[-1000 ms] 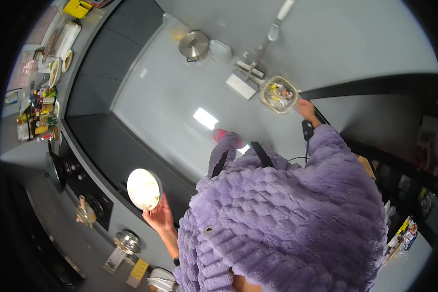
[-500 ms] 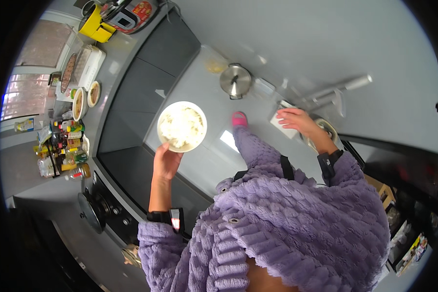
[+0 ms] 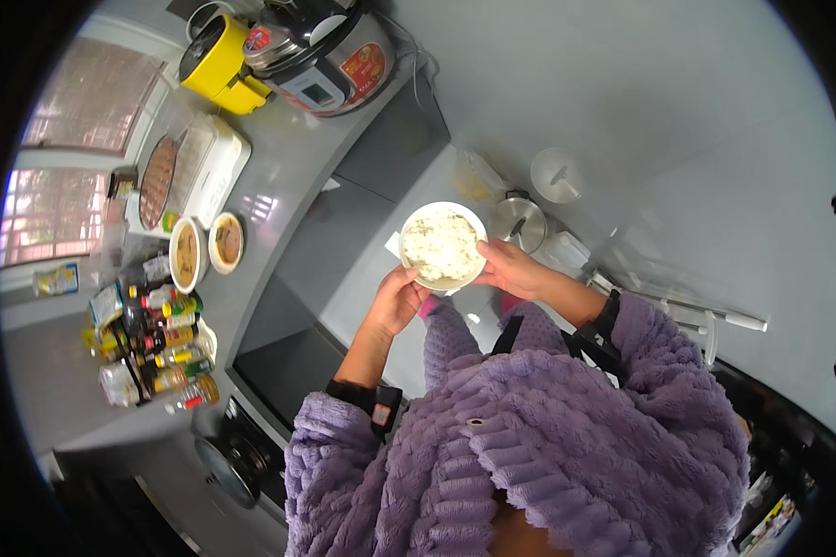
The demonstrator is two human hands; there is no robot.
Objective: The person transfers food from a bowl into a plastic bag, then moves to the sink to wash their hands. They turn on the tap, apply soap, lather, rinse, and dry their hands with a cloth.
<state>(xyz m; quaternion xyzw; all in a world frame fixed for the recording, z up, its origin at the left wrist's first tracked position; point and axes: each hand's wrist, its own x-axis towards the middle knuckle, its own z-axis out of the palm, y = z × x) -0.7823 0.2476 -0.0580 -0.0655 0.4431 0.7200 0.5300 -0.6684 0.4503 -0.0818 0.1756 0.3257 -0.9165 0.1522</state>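
Observation:
A white bowl (image 3: 482, 226) full of white rice (image 3: 439, 243) is held level in front of me. Its near left rim is in my left hand (image 3: 397, 299), thumb over the edge and fingers curled beneath. Around the right side of the same bowl closes my right hand (image 3: 514, 271), with the thumb at the rim. The undersides of both grips are hidden by the bowl.
On the left counter (image 3: 279, 176) stand an electric pressure cooker (image 3: 320, 60), a yellow appliance (image 3: 223, 65), two bowls of food, a white tray and several bottles (image 3: 163, 343). A lidded steel pot (image 3: 520, 221) is on the floor beyond the bowl; a pan (image 3: 228, 464) sits on the stove.
The bowl of rice has moved right across the view with my left hand. My right hand, empty before, has come in and taken hold of the bowl's right side. The counter appears nearer.

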